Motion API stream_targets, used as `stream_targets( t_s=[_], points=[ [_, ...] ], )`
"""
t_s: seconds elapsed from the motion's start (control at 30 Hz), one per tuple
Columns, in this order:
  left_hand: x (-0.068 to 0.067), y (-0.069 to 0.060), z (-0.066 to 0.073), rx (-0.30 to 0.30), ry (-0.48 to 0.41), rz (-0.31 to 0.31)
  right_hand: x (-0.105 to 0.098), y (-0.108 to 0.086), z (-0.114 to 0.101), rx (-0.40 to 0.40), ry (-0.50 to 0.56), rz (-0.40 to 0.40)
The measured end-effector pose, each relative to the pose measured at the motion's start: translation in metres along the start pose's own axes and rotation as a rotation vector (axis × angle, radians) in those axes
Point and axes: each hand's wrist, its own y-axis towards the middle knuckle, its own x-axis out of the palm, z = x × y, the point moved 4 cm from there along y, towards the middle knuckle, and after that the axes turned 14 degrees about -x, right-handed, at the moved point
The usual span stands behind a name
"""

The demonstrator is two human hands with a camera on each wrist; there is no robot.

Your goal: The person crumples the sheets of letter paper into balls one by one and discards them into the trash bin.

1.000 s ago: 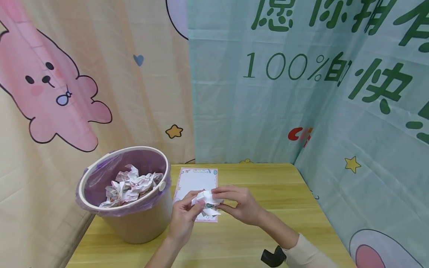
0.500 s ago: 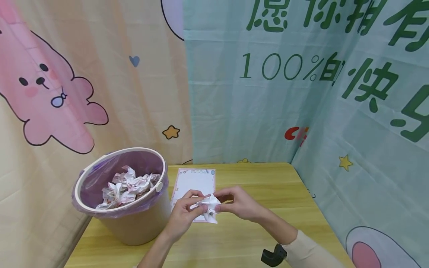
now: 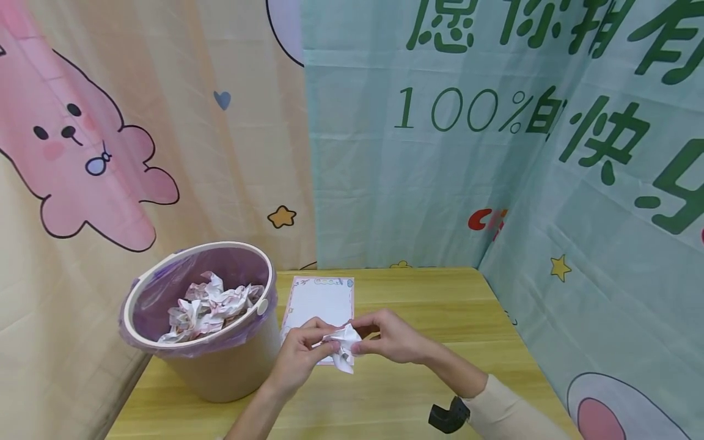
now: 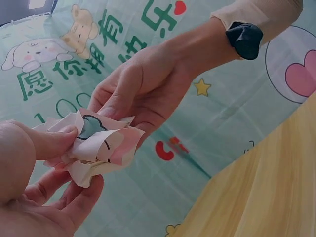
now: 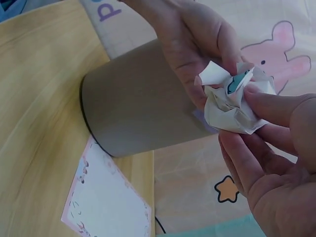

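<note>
I watch the left hand [image 3: 297, 353] and right hand [image 3: 393, 337] pinch a crumpled paper [image 3: 343, 348] above the table [image 3: 418, 299]; wads [image 3: 211, 308] already lie in the bin [image 3: 220, 377], one sheet [image 3: 320, 298] remains flat.

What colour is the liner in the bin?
Translucent purple; the liner shows best in the head view, folded over the rim of the bin.

Creased, matt paper wad [image 3: 343, 347]
</note>
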Motion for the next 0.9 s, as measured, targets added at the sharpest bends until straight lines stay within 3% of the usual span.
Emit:
stream_targets(
  t_s=[0.13,0.33,0.43,0.5,0.6,0.7,0.8,0.9],
  points=[
    [0.0,-0.001,-0.001,0.023,-0.033,0.043,0.0,0.002,-0.004,-0.038,-0.064,-0.004],
    [0.004,-0.001,-0.002,0.046,-0.023,0.129,0.007,0.0,-0.009,-0.179,-0.22,0.076],
    [0.009,-0.003,-0.002,0.105,0.056,0.228,0.013,-0.002,-0.009,-0.261,-0.356,0.135],
    [0.013,-0.004,-0.002,0.159,0.126,0.328,0.019,-0.003,-0.007,-0.29,-0.449,0.188],
    [0.018,-0.007,-0.003,0.209,0.212,0.485,0.03,-0.001,-0.003,-0.268,-0.555,0.274],
    [0.02,-0.009,-0.005,0.212,0.256,0.588,0.038,0.002,0.0,-0.211,-0.577,0.324],
    [0.02,-0.009,-0.008,0.186,0.267,0.611,0.039,0.003,0.002,-0.158,-0.553,0.33],
    [0.018,-0.007,-0.015,0.141,0.247,0.575,0.036,-0.001,0.009,-0.093,-0.461,0.298]
  ],
)
